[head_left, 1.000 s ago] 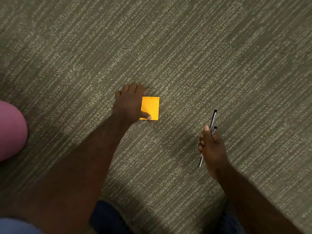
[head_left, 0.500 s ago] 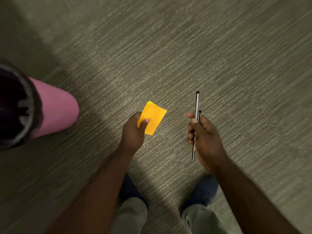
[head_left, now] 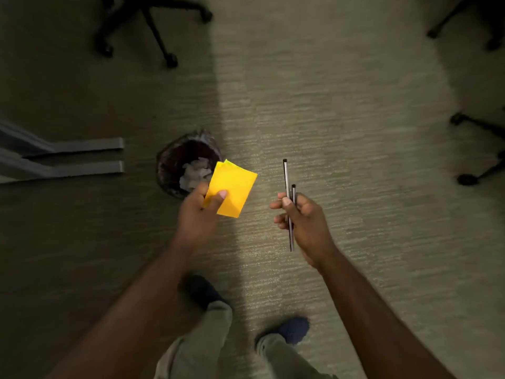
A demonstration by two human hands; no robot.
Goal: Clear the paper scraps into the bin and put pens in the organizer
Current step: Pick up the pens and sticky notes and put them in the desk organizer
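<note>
While the left hand (head_left: 197, 214) pinches yellow paper (head_left: 231, 188) beside the bin (head_left: 175, 160), right fingers (head_left: 281, 205) grip two pens (head_left: 289, 203)

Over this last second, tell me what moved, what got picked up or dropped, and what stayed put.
The left hand lifted the yellow paper off the carpet, where it lay flat a second ago, and now pinches it in the air beside the bin. The person has straightened up, so feet, chair bases and the bin have come into view. Unchanged: the right hand holds the same two pens; nothing was let go.
</note>
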